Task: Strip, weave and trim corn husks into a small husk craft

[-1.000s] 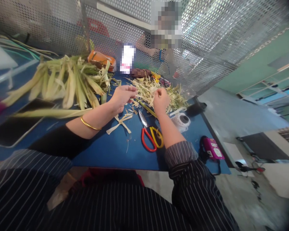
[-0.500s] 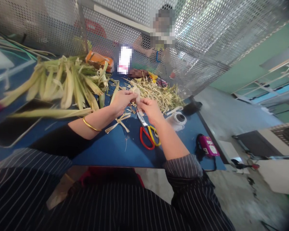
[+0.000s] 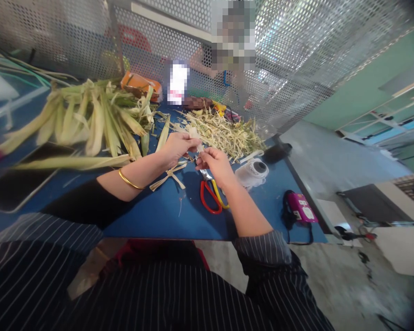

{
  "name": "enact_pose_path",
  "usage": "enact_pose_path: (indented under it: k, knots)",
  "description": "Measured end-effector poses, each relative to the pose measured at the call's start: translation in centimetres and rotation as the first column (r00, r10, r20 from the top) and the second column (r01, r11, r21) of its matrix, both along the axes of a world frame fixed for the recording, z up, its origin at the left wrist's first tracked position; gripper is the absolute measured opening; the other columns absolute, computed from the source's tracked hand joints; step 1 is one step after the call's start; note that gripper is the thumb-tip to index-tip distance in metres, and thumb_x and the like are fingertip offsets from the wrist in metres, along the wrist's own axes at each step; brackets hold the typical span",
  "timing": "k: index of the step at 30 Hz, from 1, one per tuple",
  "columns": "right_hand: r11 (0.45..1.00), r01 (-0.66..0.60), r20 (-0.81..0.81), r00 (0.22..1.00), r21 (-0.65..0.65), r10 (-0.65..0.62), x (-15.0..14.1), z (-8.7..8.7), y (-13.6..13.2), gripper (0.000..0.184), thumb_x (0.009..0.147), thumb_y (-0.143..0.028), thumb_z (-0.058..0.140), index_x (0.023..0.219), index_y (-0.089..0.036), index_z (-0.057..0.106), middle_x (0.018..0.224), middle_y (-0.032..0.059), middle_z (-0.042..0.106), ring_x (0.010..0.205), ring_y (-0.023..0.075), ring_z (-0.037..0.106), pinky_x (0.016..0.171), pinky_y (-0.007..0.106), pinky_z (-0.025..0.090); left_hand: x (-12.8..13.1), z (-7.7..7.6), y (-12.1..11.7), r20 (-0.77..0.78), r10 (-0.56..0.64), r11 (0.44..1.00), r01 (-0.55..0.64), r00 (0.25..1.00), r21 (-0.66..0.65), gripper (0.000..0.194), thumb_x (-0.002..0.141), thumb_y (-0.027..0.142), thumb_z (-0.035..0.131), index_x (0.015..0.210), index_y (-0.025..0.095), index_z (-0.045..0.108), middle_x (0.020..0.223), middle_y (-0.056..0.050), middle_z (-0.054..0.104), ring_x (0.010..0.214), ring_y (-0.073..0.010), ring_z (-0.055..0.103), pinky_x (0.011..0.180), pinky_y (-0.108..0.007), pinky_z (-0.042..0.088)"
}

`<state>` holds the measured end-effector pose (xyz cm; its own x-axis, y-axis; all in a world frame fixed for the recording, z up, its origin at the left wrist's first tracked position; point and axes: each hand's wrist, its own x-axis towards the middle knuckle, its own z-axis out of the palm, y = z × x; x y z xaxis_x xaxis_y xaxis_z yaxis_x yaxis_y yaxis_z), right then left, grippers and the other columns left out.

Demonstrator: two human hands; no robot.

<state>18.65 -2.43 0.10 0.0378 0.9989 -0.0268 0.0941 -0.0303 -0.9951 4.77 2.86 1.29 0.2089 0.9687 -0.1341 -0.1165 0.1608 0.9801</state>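
Note:
Between my two hands is a small pale strip of corn husk (image 3: 194,133), pinched near its upper part by the fingers of my left hand (image 3: 178,149). My right hand (image 3: 216,164) pinches its lower end, just below the left fingertips. Scissors (image 3: 210,195) with one red and one yellow handle lie under the right wrist, blades partly hidden by that hand. A cross of dry husk strips (image 3: 171,175) rests on the blue table below my left hand. Behind the hands spreads a heap of shredded husk (image 3: 227,133).
Whole corn husks (image 3: 96,119) are piled at the left, beside a dark flat panel (image 3: 24,179). A spool of white thread (image 3: 253,172) and a purple device (image 3: 301,207) stand at the right. A perforated metal screen (image 3: 165,37) closes the back, with a person beyond it.
Both hands have shifted slightly, the right one a little down and away from the left. More of the pale strip shows above the left fingers. The scissors stay in place.

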Motion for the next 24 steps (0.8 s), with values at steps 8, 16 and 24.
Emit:
enact_pose_path:
  k: [8,16,24]
  knots:
    - [0.986,-0.054,0.402,0.916,0.156,-0.014,0.6,-0.1,-1.3,0.012,0.084,-0.026,0.054,0.074,-0.021,0.059,0.063,-0.0022,0.066,0.053,0.0141,0.065,0.059,0.027,0.050,-0.3,0.1,0.6,0.047,0.089,0.995,-0.086,0.995,-0.059,0.009,0.075,0.016,0.071,0.069,0.014,0.064,0.066,-0.002,0.065,0.051,-0.0070,0.056,0.039,-0.018,0.027]
    - [0.842,0.113,0.627,0.617,0.527,-0.475,8.5,5.5,-3.1,0.014,0.084,-0.027,0.056,0.088,-0.022,0.069,0.077,0.0009,0.071,0.074,0.0177,0.068,0.075,0.032,0.050,-0.6,0.2,0.7,0.021,0.107,0.992,-0.105,0.994,-0.075,0.014,0.078,0.023,0.069,0.069,0.014,0.065,0.082,-0.007,0.072,0.052,-0.0061,0.057,0.040,-0.017,0.029]
    - [0.809,0.584,0.927,0.264,0.066,-0.267,22.2,3.1,3.2,0.028,0.080,-0.034,0.062,0.061,-0.015,0.065,0.052,0.0085,0.062,0.057,0.0193,0.058,0.067,0.037,0.045,0.1,-0.7,0.6,0.045,0.060,0.998,-0.059,0.997,-0.004,0.013,0.072,0.024,0.075,0.065,0.017,0.067,0.065,-0.003,0.064,0.051,-0.0083,0.054,0.045,-0.022,0.032]
